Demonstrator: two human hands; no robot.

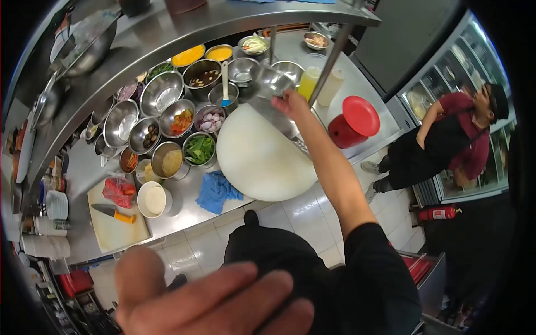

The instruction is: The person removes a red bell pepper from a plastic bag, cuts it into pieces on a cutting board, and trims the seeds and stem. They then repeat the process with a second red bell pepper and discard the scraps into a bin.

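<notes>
My right hand (290, 105) is closed on the rim of a shiny metal bowl (273, 82), which is blurred, beyond the round white board (262, 153). My left hand (212, 298) is large and close to the camera at the bottom, its fingers apart and nothing in it. Left of the board stand metal bowls of green leaves (199, 149), chopped onion (210, 120) and orange pieces (181, 121). A brush with a blue tip (225, 92) stands in a metal container. A blue cloth (216, 192) lies beside the board.
A cutting board (120, 223) at the left holds a knife (114, 213) and a bag of red food (119, 190). Squeeze bottles (309, 82) and a red container (346, 131) stand right. A metal shelf (195, 34) crosses above. Another person (446, 137) stands by the fridge.
</notes>
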